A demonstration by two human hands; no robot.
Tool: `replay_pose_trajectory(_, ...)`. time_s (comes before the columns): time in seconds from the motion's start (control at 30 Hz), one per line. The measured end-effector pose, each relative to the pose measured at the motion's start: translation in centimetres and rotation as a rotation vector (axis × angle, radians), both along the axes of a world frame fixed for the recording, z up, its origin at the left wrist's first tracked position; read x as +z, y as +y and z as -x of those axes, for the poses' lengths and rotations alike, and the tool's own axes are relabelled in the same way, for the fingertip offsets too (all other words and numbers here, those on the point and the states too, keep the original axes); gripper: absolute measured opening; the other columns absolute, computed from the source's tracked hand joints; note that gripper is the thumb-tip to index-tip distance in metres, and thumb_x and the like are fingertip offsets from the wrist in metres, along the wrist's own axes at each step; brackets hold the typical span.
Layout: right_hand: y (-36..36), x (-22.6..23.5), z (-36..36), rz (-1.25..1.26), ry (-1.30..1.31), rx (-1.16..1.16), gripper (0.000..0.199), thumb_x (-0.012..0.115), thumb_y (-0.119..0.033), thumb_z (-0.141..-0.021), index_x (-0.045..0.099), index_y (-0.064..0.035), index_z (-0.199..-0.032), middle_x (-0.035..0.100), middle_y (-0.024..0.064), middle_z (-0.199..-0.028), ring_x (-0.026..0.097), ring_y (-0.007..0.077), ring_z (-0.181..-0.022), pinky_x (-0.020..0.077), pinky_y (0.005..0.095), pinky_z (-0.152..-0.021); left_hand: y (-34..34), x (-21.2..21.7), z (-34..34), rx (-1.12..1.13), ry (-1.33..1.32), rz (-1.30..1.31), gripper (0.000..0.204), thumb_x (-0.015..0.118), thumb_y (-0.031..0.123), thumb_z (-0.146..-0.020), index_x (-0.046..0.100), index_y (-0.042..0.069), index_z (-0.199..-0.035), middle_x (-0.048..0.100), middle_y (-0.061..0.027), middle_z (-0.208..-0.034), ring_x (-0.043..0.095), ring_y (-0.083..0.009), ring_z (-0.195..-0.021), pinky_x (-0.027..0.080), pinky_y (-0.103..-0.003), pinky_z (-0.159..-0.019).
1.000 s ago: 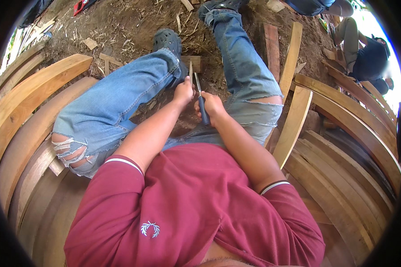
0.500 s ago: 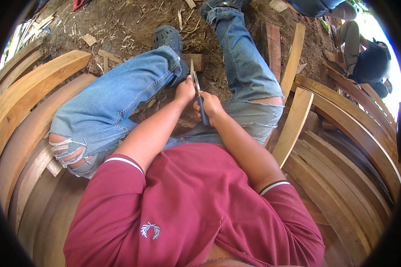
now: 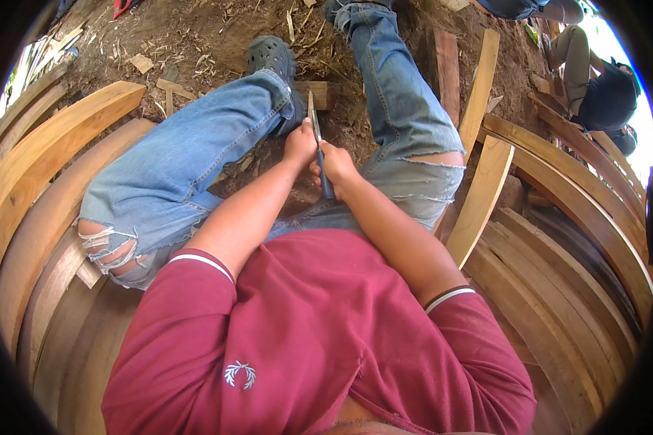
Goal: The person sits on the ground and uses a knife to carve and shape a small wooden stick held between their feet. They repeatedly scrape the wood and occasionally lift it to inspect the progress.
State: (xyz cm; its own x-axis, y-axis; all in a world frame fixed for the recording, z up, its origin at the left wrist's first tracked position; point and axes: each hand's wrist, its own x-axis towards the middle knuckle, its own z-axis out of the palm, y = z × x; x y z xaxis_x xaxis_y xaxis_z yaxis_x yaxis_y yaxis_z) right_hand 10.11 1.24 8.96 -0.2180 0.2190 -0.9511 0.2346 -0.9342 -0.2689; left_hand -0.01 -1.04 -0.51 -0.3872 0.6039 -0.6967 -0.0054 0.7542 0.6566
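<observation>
Between my knees, my left hand point(image 3: 302, 145) is closed around a thin, pointed strip of wood point(image 3: 310, 103) whose tip sticks out past the fingers. My right hand point(image 3: 335, 164), just beside it, grips the dark blue handle point(image 3: 327, 188) of a knife. The knife's narrow metal blade point(image 3: 316, 127) points away from me and lies against or very close to the strip; contact is too small to tell. Most of the strip is hidden inside my left fist. Beyond both hands a short wooden block point(image 3: 321, 95) lies on the ground by my left shoe.
Curved wooden planks point(image 3: 65, 119) are stacked on my left, and more long boards point(image 3: 559, 283) on my right. An upright board end point(image 3: 482, 196) stands close to my right knee. Wood chips litter the dirt ground point(image 3: 218, 36). Another person point(image 3: 602, 94) sits at the far right.
My right hand and the knife have moved slightly forward and left along the wood strip, and the handle stands more upright. My left hand has barely moved.
</observation>
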Motion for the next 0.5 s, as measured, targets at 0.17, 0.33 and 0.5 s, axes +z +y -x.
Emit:
replay_pose_trajectory(0.17,0.6,0.3,0.4,0.002,-0.027,0.026,0.039,0.035,-0.043,-0.104,0.047,-0.0099,-0.089,0.046,0.0038,-0.057,0.044,0.0186,-0.043,0.0407,0.0353,-0.043,0.2,1.0,0.1,-0.005,-0.024,-0.005,0.065,0.028,0.048,-0.104,0.069,-0.002,-0.094,0.069,-0.0282,-0.096,0.063,-0.0472,-0.098,0.046,-0.051,-0.088)
replay_pose_trajectory(0.33,0.2,0.1,0.0,0.026,0.023,-0.008,0.039,0.034,-0.044,-0.104,0.046,-0.0106,-0.089,0.047,0.0041,-0.057,0.046,0.0187,-0.043,0.0407,0.0356,-0.043,0.3,0.9,0.0,0.023,-0.032,0.028,0.064,0.030,0.049,-0.104,0.069,-0.002,-0.096,0.068,-0.0281,-0.100,0.063,-0.0458,-0.101,0.046,-0.050,-0.089)
replay_pose_trajectory(0.5,0.0,-0.3,0.2,0.019,-0.013,0.016,0.038,0.036,-0.046,-0.104,0.045,-0.0109,-0.092,0.048,0.0044,-0.058,0.047,0.0186,-0.044,0.0402,0.0358,-0.042,0.2,0.0,0.1,0.138,-0.207,0.008,0.063,0.032,0.050,-0.103,0.069,-0.001,-0.096,0.069,-0.0246,-0.095,0.065,-0.0407,-0.094,0.046,-0.047,-0.087)
